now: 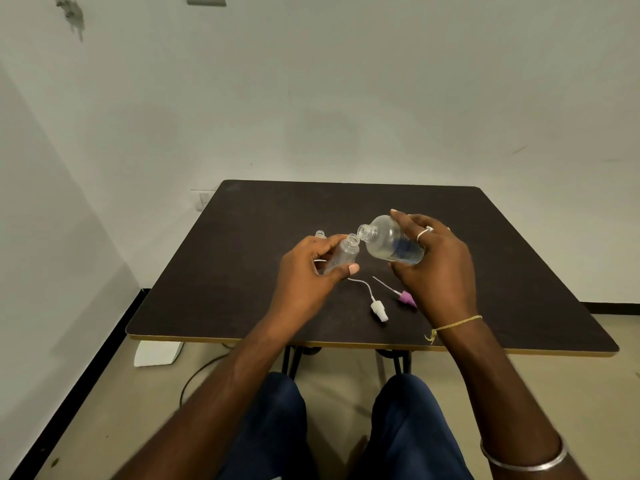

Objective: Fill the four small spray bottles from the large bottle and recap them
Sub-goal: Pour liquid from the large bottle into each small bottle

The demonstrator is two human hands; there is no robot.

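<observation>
My left hand (pixel 308 271) grips a small clear spray bottle (pixel 343 254), uncapped and tilted with its mouth up to the right. My right hand (pixel 436 265) holds the large clear bottle (pixel 391 242) tipped on its side, its open neck just touching the small bottle's mouth. Another small uncapped bottle (pixel 320 234) shows partly behind my left hand. On the dark table (pixel 485 237) near my hands lie a white spray cap (pixel 378 309) with its thin tube and a pink spray cap (pixel 406 299) with its tube.
The table stands against a white wall. A white box (pixel 157 353) and a cable lie on the floor at the left under the table's front edge. My knees in blue trousers are below the front edge.
</observation>
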